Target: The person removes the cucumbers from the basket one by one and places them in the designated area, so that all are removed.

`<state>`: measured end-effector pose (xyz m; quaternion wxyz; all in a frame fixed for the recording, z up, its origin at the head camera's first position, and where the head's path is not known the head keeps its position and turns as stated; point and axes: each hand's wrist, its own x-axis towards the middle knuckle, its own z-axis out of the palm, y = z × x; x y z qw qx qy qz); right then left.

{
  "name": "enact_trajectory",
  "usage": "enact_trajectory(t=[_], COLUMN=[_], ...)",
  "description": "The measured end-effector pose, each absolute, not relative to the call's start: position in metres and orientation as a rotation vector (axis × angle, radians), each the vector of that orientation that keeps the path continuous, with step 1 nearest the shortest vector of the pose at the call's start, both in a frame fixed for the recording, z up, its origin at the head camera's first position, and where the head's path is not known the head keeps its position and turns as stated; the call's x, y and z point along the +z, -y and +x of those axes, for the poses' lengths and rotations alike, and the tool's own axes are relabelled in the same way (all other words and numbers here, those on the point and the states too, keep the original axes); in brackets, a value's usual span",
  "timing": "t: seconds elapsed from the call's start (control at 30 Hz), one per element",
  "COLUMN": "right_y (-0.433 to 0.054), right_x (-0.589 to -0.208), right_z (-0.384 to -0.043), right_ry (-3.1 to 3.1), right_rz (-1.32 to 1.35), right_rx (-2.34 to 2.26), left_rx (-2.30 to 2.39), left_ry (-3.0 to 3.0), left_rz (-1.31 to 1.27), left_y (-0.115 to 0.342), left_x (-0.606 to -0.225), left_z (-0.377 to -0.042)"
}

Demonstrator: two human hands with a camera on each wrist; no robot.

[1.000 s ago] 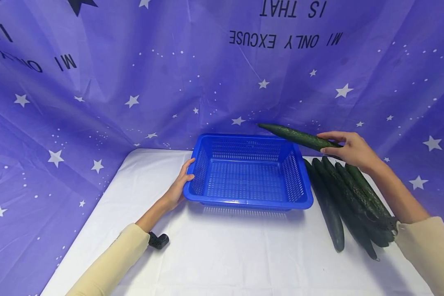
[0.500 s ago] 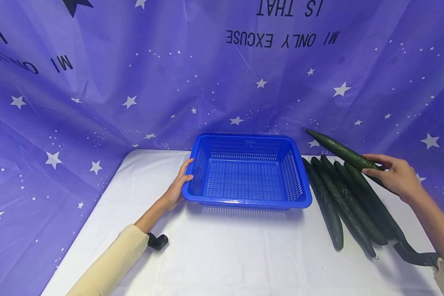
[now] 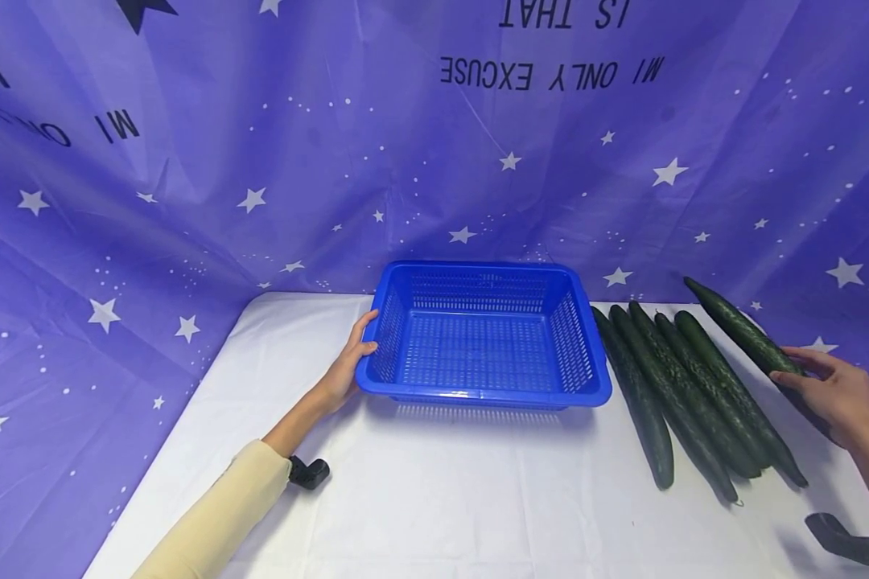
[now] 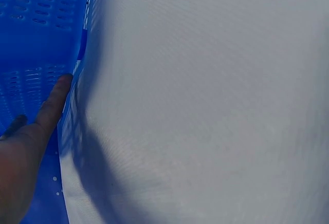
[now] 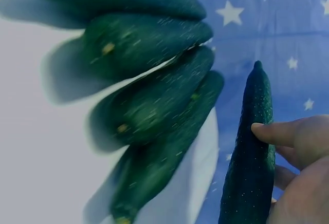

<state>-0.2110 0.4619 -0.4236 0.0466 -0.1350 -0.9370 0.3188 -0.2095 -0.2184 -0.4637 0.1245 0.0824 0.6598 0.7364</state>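
My right hand (image 3: 838, 392) grips a dark green cucumber (image 3: 749, 334), thumb on one side and fingers on the other. That cucumber slants at the far right of the table, its thin end pointing to the back; in the right wrist view the held cucumber (image 5: 252, 147) is apart from the others. Several cucumbers (image 3: 702, 386) lie side by side between it and the basket. My left hand (image 3: 349, 362) touches the left side of a blue plastic basket (image 3: 478, 396) with fairly straight fingers. The left wrist view shows a fingertip against the basket's wall (image 4: 31, 82).
A white cloth (image 3: 478, 490) covers the table. Behind it hangs a purple curtain (image 3: 405, 145) with stars and lettering. Black wrist mounts (image 3: 308, 473) stick out near both forearms. The basket's inside shows only its slotted floor.
My right hand has carried the cucumber rightwards and lower, from above the basket's right rim to beyond the row of cucumbers. My left hand and the basket have stayed in place.
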Motion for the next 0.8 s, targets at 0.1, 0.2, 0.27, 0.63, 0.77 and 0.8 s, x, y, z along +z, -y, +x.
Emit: enact_trajectory(t=[0.1, 0.2, 0.27, 0.63, 0.77, 0.8], right_y=[-0.468, -0.469, -0.468, -0.470, -0.468, -0.467], right_x=[-0.434, -0.439, -0.442, -0.457, -0.460, -0.460], right_z=[-0.207, -0.203, -0.202, -0.199, -0.199, -0.199], right_ry=[2.851, 2.859, 2.861, 2.868, 2.872, 2.877], right_rz=[-0.462, -0.480, -0.482, -0.370, -0.368, -0.373], right_rx=[1.009, 0.990, 0.969, 1.018, 1.030, 1.023], left_rx=[2.145, 2.144, 2.144, 2.152, 2.158, 2.160], left_ry=[-1.926, -1.932, -1.937, -1.945, -1.939, -1.937], left_rz=[0.240, 0.236, 0.232, 0.215, 0.218, 0.221], left_y=[0.219, 0.219, 0.219, 0.218, 0.218, 0.218], left_x=[-0.464, -0.465, -0.465, -0.463, -0.463, -0.463], left_z=[-0.210, -0.209, -0.209, -0.209, -0.209, -0.209])
